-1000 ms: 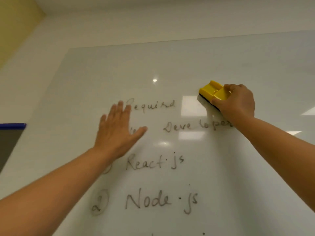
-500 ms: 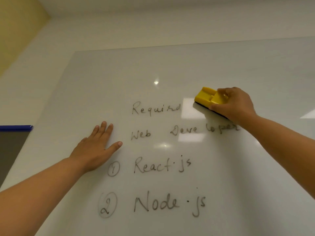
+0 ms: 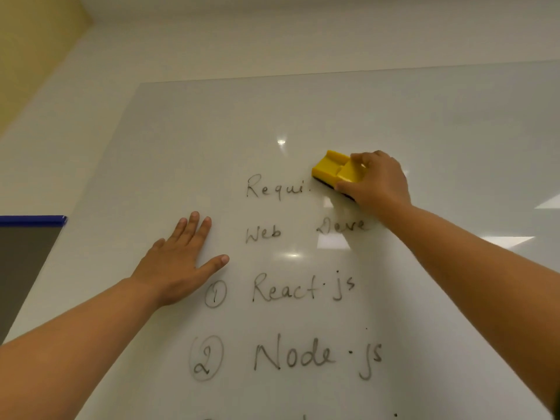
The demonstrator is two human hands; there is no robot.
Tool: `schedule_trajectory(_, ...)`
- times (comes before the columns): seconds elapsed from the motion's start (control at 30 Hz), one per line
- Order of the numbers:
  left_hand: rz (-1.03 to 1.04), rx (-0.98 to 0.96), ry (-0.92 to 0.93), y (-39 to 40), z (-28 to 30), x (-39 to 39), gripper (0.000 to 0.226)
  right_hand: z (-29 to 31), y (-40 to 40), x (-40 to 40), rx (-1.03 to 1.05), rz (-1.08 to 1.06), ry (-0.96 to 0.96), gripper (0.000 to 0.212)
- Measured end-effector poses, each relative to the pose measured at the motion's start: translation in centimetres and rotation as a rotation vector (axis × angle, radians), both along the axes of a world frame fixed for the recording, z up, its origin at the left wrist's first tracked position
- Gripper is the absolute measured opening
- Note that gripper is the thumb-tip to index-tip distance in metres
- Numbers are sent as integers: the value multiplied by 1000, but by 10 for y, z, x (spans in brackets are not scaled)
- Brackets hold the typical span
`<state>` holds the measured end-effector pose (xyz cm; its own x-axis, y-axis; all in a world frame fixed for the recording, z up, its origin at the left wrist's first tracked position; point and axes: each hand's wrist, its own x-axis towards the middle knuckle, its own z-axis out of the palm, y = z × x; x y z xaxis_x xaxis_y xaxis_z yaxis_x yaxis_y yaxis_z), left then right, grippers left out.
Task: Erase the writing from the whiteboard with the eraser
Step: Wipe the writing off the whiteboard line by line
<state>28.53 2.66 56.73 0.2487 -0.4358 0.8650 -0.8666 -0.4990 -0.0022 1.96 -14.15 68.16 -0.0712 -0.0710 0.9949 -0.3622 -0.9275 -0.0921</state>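
A white whiteboard [image 3: 303, 110] fills the view and carries dark handwriting [image 3: 303, 291]: "Requi", "Web Deve", "1 React.js" and "2 Node.js". My right hand [image 3: 378, 183] grips a yellow eraser [image 3: 331, 168] with a dark felt underside, pressed flat on the board at the right end of the top line. My left hand [image 3: 178, 262] lies flat on the board with fingers spread, left of "Web" and above the circled 1. My right forearm hides the end of the second line.
A dark panel with a blue top edge [image 3: 33, 220] sits at the left, beside the board. A yellowish wall [image 3: 33, 43] shows at the top left. Ceiling light reflections [image 3: 281, 142] glint on the board.
The eraser has slid left along the top line, wiping off the end of "Required". My left hand dropped from over "Web" to lower left, then held still.
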Motion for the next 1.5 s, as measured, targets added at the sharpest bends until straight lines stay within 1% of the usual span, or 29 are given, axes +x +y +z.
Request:
schedule_trajectory(0.07,2,1,5,-1,0,-2,90,4,10,12,57,-26,-110,59)
schedule_trajectory(0.1,5,1,6,-2,-1,-2,90,3,15,21,57,-38,-121,57)
schedule_trajectory(0.17,15,5,0,-1,-1,-3,91,-3,24,39,-7,-40,-58,56)
schedule_trajectory(0.23,19,17,-4,2,-1,-4,91,-11,27,49,-80,-18,54,58)
schedule_trajectory(0.3,15,30,-6,4,-1,-4,91,-15,25,45,-111,0,143,62)
schedule_trajectory(0.37,17,46,-8,5,0,-4,91,-12,20,35,-113,-5,185,64)
schedule_trajectory(0.4,20,57,-11,6,1,-3,92,-9,19,31,-103,-14,168,65)
schedule_trajectory(0.53,36,89,-27,8,2,-1,97,5,25,37,-14,-35,-30,63)
schedule_trajectory(0.6,42,94,-36,9,2,0,98,2,33,51,-15,-34,-38,62)
schedule_trajectory(0.77,38,105,-44,10,2,2,96,-15,39,64,-132,-36,142,64)
schedule_trajectory(0.87,42,114,-50,9,3,3,94,-14,34,51,-128,-63,209,64)
schedule_trajectory(0.9,43,112,-54,9,3,3,93,-11,33,47,-108,-67,187,64)
schedule_trajectory(1.0,46,108,-64,9,2,5,94,0,40,53,-19,-77,23,59)
schedule_trajectory(1.03,46,108,-65,9,2,5,94,1,44,60,-2,-98,-6,56)
schedule_trajectory(1.1,49,109,-69,10,3,5,93,-2,54,74,-14,-128,-4,53)
schedule_trajectory(1.2,50,125,-74,11,4,6,93,-13,59,87,-98,-108,107,55)
schedule_trajectory(1.27,47,129,-76,11,4,7,92,-18,56,83,-134,-101,172,58)
schedule_trajectory(1.33,44,129,-84,11,4,9,93,-18,51,74,-145,-107,192,60)
schedule_trajectory(1.5,39,116,-104,10,1,11,92,4,55,76,-8,-88,1,55)
